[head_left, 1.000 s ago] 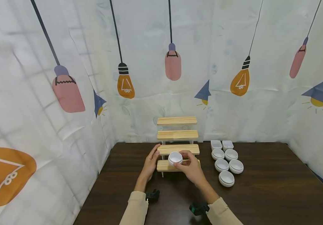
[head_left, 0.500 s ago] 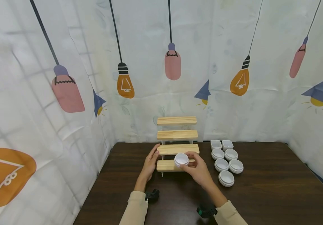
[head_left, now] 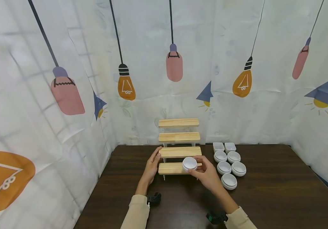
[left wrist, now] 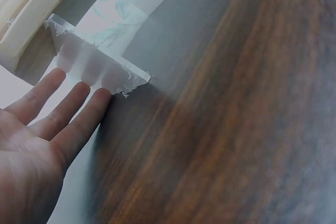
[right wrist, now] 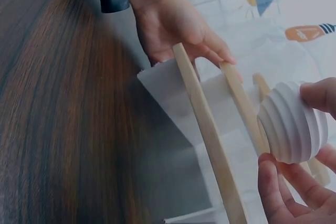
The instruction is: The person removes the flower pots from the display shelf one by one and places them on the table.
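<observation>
A small round white bowl with ribbed sides is at the right part of the lowest step of the wooden-stepped stand. My right hand holds it between thumb and fingers; the right wrist view shows the ribbed bowl up close, fingertips against its wall and rim. At the stand's left side is my left hand. In the left wrist view its straight fingers touch the clear side panel, with the thumb out of that view.
To the right on the dark wooden table stand several white bowls, round ones in front and two square ones at the back. Behind the stand hangs a white curtain printed with lamps.
My right hand has slid the white bowl to the right, from the middle toward the right end of the lowest step. The left hand has stayed at the stand's side.
</observation>
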`<state>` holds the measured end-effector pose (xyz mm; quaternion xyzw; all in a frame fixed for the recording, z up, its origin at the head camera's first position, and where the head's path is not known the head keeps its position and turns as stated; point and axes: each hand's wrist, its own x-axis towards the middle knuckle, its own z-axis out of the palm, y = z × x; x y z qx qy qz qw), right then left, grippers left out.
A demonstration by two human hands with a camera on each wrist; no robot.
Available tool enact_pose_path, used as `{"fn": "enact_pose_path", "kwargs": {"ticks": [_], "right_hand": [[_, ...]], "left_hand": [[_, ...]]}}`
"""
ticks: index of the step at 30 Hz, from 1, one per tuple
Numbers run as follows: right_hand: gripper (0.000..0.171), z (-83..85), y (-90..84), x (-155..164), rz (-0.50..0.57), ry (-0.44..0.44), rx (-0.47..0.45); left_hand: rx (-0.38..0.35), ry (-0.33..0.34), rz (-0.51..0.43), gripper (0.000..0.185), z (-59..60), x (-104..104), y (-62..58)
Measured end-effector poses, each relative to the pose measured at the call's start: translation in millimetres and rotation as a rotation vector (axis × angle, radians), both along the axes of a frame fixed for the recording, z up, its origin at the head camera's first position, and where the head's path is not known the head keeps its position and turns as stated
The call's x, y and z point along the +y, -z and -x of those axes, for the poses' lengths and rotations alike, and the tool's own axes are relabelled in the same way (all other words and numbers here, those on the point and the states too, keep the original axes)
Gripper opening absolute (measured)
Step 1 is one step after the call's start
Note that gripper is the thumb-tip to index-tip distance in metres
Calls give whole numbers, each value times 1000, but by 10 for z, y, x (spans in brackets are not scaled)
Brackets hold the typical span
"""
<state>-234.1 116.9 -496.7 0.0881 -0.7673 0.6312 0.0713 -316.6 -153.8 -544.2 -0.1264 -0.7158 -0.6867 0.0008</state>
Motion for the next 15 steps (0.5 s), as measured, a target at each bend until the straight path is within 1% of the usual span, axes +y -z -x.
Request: {"fn": "enact_pose_path", "kwargs": {"ticks": [3, 6, 15], "right_hand": [[54, -13, 15, 36, 6, -23, 12], [53, -24, 29, 67, 3, -29, 20], [55, -73, 34, 122, 6, 2, -11]], "left_hand": [[-1, 2, 0, 48, -7, -4, -3], [-1, 3, -3, 48, -4, -5, 0], [-1, -5, 7, 48, -1, 3, -10]]}}
